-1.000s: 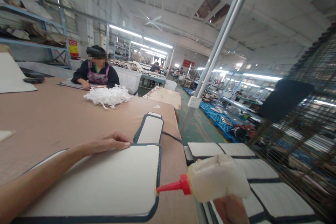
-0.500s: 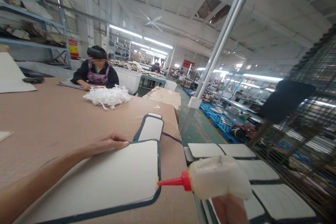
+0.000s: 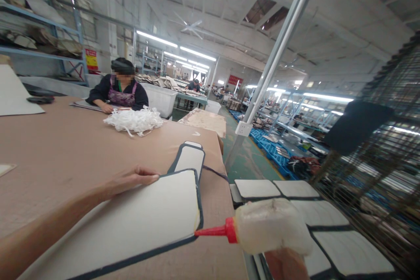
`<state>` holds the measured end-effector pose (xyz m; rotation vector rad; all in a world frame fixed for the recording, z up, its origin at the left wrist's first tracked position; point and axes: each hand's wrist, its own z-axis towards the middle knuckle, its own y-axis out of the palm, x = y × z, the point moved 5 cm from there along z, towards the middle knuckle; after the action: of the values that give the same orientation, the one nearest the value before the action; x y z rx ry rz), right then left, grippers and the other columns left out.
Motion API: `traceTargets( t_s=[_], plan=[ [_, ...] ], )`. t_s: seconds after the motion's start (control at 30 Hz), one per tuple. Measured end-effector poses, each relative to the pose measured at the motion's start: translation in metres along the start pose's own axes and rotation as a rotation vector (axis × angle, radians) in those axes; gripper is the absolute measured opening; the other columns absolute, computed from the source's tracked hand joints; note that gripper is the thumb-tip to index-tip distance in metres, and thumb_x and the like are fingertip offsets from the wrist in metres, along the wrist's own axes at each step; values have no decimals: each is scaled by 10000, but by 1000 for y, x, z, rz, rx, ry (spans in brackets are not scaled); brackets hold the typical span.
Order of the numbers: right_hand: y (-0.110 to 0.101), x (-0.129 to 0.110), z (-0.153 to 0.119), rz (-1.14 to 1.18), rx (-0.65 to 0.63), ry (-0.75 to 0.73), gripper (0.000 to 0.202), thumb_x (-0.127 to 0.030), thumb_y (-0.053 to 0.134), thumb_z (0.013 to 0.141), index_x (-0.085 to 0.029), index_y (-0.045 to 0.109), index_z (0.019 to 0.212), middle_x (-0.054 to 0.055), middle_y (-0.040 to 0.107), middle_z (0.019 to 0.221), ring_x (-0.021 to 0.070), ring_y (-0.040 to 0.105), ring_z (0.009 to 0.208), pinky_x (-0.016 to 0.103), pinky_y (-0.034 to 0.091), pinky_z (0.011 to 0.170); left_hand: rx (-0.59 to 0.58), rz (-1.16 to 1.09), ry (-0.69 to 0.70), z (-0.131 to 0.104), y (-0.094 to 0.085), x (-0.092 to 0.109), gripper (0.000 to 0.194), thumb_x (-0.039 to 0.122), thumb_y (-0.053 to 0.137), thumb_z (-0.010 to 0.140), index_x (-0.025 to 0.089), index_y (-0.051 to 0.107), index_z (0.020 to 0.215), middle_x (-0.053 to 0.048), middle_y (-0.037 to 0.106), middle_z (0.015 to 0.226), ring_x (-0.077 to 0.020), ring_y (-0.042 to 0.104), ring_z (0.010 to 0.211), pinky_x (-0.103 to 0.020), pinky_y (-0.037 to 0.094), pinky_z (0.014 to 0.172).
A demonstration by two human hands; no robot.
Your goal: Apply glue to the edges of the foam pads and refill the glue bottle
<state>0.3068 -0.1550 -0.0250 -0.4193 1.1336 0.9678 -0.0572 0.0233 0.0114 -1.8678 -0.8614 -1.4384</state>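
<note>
My left hand (image 3: 138,178) pinches the far edge of a white panel with a dark border (image 3: 141,214), which lies tilted across the near part of the table. A thin yellowish line runs along the panel's right edge. From below, my right hand (image 3: 287,263) grips a translucent squeeze bottle (image 3: 272,225) with a red pointed nozzle. The nozzle tip touches or hovers just at the panel's near right corner; I cannot tell which. Behind the panel lies a narrower dark-edged white piece (image 3: 189,159), partly covered by it. Most of my right hand is hidden by the bottle and frame edge.
A heap of white strips (image 3: 134,121) sits on the brown table (image 3: 82,148), near a seated co-worker (image 3: 120,87). Several dark-edged white panels (image 3: 352,251) lie to the right. A metal post (image 3: 262,92) rises beyond the table's right edge.
The nozzle tip has moved slightly left and toward me, down the panel's right edge to its corner. The panel has turned a little under my left hand.
</note>
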Motion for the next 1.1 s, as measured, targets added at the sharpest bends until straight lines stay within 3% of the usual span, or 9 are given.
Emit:
traceTargets(
  t_s=[0.03, 0.13, 0.27, 0.5, 0.67, 0.83, 1.1],
  plan=[
    [0, 2, 4, 38, -39, 54, 82, -193, 708, 602, -263, 693, 642, -5, 598, 445, 194, 533, 342, 281, 435, 295, 19, -23, -10, 0, -1, -1, 412, 496, 679, 710, 124, 707, 885, -36, 735, 715, -166, 620, 533, -203, 409, 455],
    [3, 4, 13, 149, -99, 108, 385, -243, 752, 579, -285, 710, 960, 22, 692, 603, 272, 670, 582, 384, 577, 537, 49, -75, -37, -1, -1, -5, 430, 476, 716, 674, 138, 710, 939, -36, 741, 718, -182, 640, 559, -203, 417, 454],
    [8, 4, 10, 215, -33, 57, 572, -276, 760, 613, -291, 618, 1167, 31, 722, 688, 301, 693, 735, 440, 585, 663, 122, -131, -57, 0, -2, -14, 477, 516, 717, 656, 153, 705, 965, -37, 746, 733, -189, 653, 596, -213, 460, 496],
    [38, -12, -4, 385, 57, 136, 901, -265, 838, 523, -311, 431, 1326, 22, 723, 988, 200, 681, 748, 289, 566, 690, 91, -273, -25, 8, 5, -28, 373, 427, 725, 682, 154, 701, 936, -34, 740, 717, -178, 651, 602, -219, 482, 524],
    [45, -22, 8, 354, 65, 25, 853, -266, 830, 555, -257, 450, 1319, 71, 697, 1072, 198, 674, 728, 299, 570, 681, 133, -328, -18, 16, 6, -42, 397, 486, 727, 669, 200, 693, 942, -19, 738, 738, -195, 658, 655, -237, 503, 553],
    [52, -26, 21, 371, -25, -52, 725, -221, 789, 620, -261, 490, 1279, 67, 701, 1056, 234, 680, 857, 340, 567, 752, 158, -353, -19, 16, 10, -47, 425, 548, 726, 641, 226, 689, 916, -7, 730, 749, -179, 643, 669, -223, 499, 574],
    [60, -26, 23, 344, -41, -5, 707, -219, 793, 603, -229, 518, 1254, 82, 709, 1022, 242, 683, 829, 332, 571, 713, 125, -370, -18, 12, 19, -47, 444, 583, 723, 623, 189, 664, 818, -19, 703, 715, -163, 617, 618, -213, 480, 543]
  ],
)
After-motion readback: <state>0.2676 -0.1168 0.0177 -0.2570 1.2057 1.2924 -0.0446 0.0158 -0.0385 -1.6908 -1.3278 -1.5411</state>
